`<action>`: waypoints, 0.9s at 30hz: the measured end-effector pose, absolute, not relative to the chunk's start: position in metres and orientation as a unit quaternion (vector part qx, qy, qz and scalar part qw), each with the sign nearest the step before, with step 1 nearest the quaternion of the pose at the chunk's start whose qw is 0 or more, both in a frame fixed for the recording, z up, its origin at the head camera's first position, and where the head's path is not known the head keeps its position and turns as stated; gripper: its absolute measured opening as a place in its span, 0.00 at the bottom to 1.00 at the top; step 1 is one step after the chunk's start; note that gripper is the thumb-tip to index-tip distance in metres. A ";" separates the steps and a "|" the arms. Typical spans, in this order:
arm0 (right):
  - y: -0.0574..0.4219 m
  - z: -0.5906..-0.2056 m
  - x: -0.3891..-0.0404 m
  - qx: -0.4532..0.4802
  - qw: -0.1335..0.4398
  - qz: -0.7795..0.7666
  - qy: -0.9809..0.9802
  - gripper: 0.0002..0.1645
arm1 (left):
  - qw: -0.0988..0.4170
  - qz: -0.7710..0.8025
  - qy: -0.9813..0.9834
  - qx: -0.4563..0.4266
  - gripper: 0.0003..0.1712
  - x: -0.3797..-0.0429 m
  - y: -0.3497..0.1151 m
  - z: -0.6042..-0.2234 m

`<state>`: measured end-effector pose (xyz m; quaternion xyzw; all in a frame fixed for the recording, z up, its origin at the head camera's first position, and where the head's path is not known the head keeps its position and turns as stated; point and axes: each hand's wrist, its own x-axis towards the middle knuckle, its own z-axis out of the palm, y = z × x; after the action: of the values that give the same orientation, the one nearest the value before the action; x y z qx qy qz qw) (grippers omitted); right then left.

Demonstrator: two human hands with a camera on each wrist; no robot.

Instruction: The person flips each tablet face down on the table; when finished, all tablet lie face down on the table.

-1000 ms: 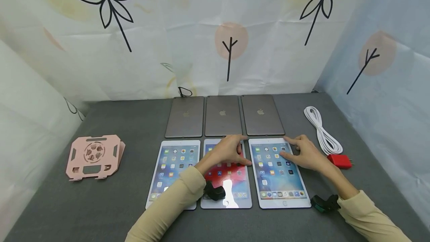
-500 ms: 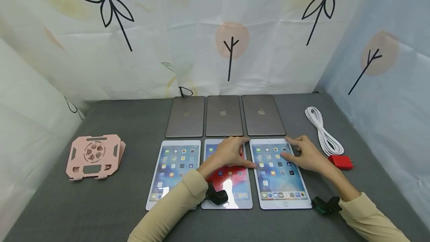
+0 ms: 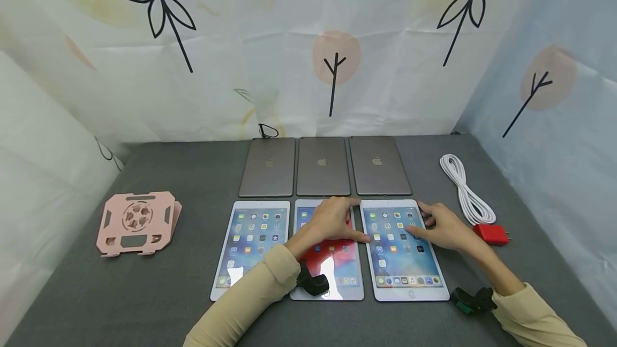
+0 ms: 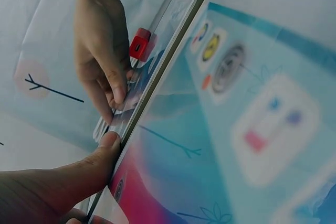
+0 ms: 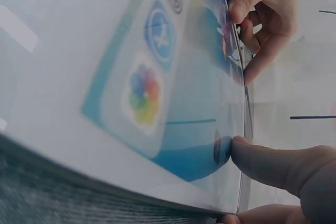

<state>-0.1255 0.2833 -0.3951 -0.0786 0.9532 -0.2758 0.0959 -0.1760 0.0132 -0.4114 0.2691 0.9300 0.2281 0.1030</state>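
White-bordered tablet (image 3: 404, 256), red plug (image 3: 491, 234), flower-printed whitish backdrop (image 3: 270, 31)

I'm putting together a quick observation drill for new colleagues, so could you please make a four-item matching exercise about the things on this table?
Things:
1. Pink stand
2. Red charger
3. Rightmost white tablet
4. Three grey tablets

Places or states:
A. Partly covered by the right hand
B. At the near end of the white cable
C. Face down along the back
D. On the left side of the table

Pairs: 1-D, 2-B, 3-A, 4-C
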 end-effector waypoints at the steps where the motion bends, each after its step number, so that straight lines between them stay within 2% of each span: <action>1: 0.284 -0.395 -0.126 -0.077 0.101 -0.283 0.951 0.50 | 0.104 0.229 0.929 0.270 0.53 -0.176 0.013 -0.412; 5: 0.284 -0.396 -0.127 -0.069 0.128 -0.339 0.930 0.48 | 0.103 0.225 0.930 0.273 0.54 -0.176 0.015 -0.412; 16: 0.286 -0.393 -0.128 0.014 0.210 -0.513 0.832 0.50 | 0.102 0.194 0.935 0.277 0.54 -0.177 0.017 -0.409; 20: 0.290 -0.392 -0.128 0.012 0.223 -0.540 0.811 0.51 | 0.096 0.197 0.933 0.287 0.49 -0.177 0.017 -0.408; 25: 0.297 -0.386 -0.127 0.000 0.221 -0.555 0.802 0.50 | 0.090 0.199 0.929 0.298 0.36 -0.177 0.016 -0.408; 27: 0.296 -0.382 -0.125 -0.001 0.214 -0.556 0.803 0.50 | 0.090 0.202 0.928 0.301 0.35 -0.177 0.016 -0.408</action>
<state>-0.1252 0.2963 -0.3825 -0.0012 0.8033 -0.5556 0.2145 -0.1769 0.0161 -0.4080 0.3008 0.9276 0.2023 0.0898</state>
